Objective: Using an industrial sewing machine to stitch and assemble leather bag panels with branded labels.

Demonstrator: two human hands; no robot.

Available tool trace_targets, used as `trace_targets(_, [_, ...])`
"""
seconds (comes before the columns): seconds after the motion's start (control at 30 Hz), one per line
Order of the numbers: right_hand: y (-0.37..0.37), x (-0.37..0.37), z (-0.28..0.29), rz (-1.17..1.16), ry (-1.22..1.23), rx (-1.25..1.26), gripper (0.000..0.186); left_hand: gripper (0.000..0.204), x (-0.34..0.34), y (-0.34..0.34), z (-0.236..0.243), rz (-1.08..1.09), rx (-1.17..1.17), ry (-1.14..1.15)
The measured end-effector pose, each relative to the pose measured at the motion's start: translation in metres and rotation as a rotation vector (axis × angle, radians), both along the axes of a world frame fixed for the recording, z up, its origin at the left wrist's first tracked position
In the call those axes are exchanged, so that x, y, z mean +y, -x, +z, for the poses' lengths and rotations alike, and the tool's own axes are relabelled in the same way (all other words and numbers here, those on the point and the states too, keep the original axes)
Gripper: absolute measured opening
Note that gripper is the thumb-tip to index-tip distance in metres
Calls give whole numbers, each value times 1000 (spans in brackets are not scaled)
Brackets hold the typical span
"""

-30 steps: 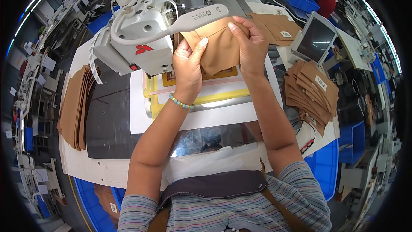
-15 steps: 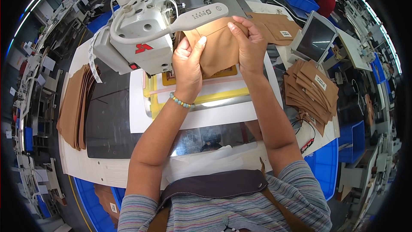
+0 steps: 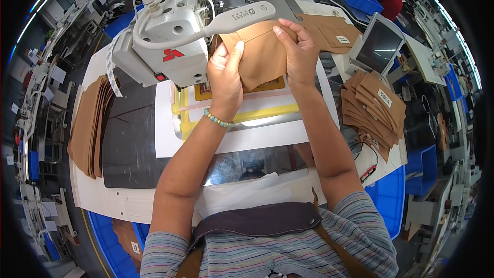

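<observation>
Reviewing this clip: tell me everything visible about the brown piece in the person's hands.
The brown piece looks like plain, matte fabric, with a seam or fold line across its upper part. It is held up at a slant, its lower edge narrowing unevenly, above a yellow-edged plate. The left hand grips its left side and the right hand its upper right, thumbs on the near face. A grey paddle-shaped lamp overlaps its top; contact is unclear.

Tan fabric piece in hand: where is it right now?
In the head view, the tan fabric piece is just above centre, held between the left hand and right hand, right of the white machine.
</observation>
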State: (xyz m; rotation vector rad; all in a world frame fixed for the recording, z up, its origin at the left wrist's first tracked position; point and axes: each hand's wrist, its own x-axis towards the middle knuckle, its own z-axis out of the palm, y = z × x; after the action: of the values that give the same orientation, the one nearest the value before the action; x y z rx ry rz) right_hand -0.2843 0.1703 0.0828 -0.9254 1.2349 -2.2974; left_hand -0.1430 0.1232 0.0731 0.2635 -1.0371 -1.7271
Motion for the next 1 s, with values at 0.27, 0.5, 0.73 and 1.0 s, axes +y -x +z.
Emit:
trace_targets(0.27, [63, 32, 27, 412, -73, -47, 27, 85, -8, -9, -5, -446, 172, -219])
trace_targets(0.5, [116, 91, 36, 792, 61, -163, 16, 54, -9, -4, -18, -382, 175, -505])
trace_targets(0.73, [122, 77, 30, 79, -815, 1022, 23, 38, -8, -10, -18, -305, 68, -296])
trace_targets(1.0, [6, 11, 3, 112, -331, 471, 40, 37, -8, -16, -12, -175, -90, -58])
